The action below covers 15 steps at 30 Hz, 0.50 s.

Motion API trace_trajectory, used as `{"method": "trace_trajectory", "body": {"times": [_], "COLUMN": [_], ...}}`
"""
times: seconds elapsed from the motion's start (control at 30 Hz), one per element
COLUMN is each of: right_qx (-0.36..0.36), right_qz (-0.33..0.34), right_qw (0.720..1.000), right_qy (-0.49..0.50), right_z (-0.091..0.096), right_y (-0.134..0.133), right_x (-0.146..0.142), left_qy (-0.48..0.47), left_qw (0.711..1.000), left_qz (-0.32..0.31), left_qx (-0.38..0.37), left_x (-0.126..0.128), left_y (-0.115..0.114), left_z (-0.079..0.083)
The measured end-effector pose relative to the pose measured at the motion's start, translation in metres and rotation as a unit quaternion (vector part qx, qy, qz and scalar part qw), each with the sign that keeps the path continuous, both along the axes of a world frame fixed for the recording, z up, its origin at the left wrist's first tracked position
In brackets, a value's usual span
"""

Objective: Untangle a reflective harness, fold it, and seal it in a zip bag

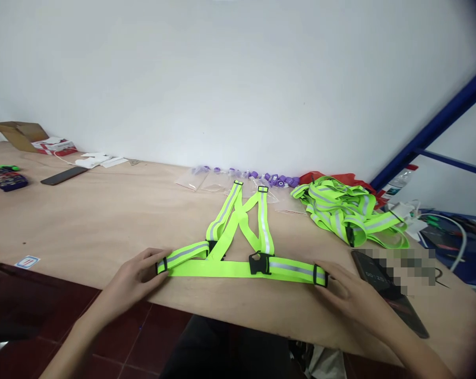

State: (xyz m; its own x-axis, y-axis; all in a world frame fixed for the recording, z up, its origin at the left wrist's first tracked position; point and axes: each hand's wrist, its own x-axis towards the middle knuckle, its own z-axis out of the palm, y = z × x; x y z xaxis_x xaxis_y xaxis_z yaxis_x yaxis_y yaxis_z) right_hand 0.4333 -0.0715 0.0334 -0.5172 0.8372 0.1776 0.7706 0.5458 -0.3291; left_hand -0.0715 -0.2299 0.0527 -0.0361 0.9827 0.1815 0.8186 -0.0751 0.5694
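A neon-green reflective safety vest (222,269) made of straps with grey stripes lies spread on the table in front of me. Its two shoulder straps cross and point towards the wall. My left hand (141,273) pinches the left end of the waist strap by a black slider (161,265). At the opposite end, my right hand (342,287) has its fingers closed on the strap beside another black slider (320,276). A black buckle (259,263) sits on the right half of the waist strap. Part of a second buckle shows near the left shoulder strap.
Several green vests (340,208) lie heaped at the right, against red fabric (346,180). Clear bags (216,181) with purple items (277,180) line the wall. A phone (390,292) lies near my right forearm. A cardboard box (20,136) stands far left.
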Motion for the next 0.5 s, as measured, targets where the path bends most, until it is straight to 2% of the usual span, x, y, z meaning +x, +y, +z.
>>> {"method": "trace_trajectory", "body": {"times": [0.1, 0.23, 0.4, 0.5], "right_qx": [-0.013, -0.044, -0.086, -0.089], "right_qz": [-0.023, -0.034, -0.033, -0.037], "right_qw": [0.999, 0.998, 0.996, 0.995], "right_qy": [0.035, 0.016, -0.019, -0.036], "right_z": [0.011, 0.015, 0.010, 0.009], "right_y": [0.001, 0.003, -0.001, -0.003], "right_x": [0.008, 0.024, 0.036, 0.041], "left_qy": [0.035, 0.063, 0.095, 0.104], "left_qw": [0.999, 0.997, 0.992, 0.991], "left_qz": [-0.020, -0.040, -0.078, -0.077], "left_qx": [0.006, 0.000, -0.041, -0.047], "left_x": [-0.017, -0.039, -0.052, -0.057], "left_y": [0.006, 0.015, 0.020, 0.019], "left_z": [0.009, 0.016, 0.012, 0.007]}}
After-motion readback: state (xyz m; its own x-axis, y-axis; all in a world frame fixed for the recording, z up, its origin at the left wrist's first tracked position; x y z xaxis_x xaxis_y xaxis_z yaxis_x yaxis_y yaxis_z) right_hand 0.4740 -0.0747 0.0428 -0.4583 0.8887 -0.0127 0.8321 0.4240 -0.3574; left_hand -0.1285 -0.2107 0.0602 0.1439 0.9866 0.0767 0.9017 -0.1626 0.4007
